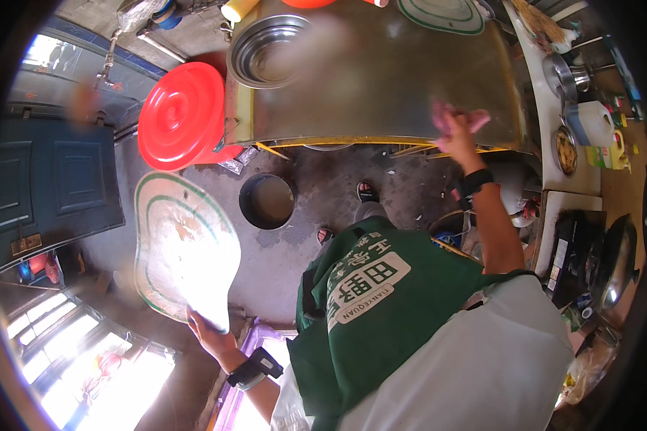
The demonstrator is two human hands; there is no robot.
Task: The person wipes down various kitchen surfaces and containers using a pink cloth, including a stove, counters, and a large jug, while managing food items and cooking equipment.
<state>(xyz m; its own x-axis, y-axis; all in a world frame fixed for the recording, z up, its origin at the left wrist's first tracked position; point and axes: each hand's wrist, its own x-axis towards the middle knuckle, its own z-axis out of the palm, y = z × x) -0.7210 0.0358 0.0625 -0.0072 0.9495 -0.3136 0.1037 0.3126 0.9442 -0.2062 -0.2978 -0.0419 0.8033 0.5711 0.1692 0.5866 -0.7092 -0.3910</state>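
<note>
My left hand (211,339) grips the edge of a large white board or tray with green rings (164,242), held up at the left and partly washed out by glare. My right hand (458,137) is closed on a pink cloth (477,119) at the front right part of a metal-topped table (383,102). A stainless steel basin (269,54) stands at the table's left end. Another white piece with green rings (442,13) lies at the far right of the tabletop, cut off by the picture's edge.
A red lidded bucket (180,116) stands left of the table. On the floor before me is a dark pot (268,201) with cloudy liquid. To the right, a counter holds a pan of food (565,151), plastic jugs (590,123) and a wok (617,264). A blue door (54,183) is at the left.
</note>
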